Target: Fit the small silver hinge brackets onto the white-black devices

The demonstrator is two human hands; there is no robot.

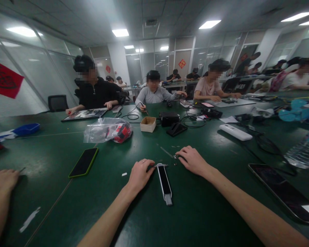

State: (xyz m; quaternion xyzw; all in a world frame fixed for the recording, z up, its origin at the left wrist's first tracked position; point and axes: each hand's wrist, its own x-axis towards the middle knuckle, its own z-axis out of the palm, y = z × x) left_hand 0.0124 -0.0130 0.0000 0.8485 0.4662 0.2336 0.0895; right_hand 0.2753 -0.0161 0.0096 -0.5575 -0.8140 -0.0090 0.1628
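Observation:
A slim white handheld device with a long black screen [165, 181] lies on the green table between my hands, its grey tip toward me. My left hand [140, 174] rests beside its far end, fingers curled together around something too small to make out. Further right, my right hand [192, 160] has its fingertips closed at a small shiny metal part [175, 156]. Just below those fingertips sits another tiny part [175, 164]. A clear thin strip [167, 152] lies beyond the device, and a small white scrap [124, 174] is left of my left hand.
A green-edged phone [83, 162] lies left and a larger phone [283, 192] right. Ahead are a plastic bag [98, 131], an open box [148, 124], a black stand [176, 129] and a white device [235, 132]. Another person's hand [2, 185] rests at far left; people sit opposite.

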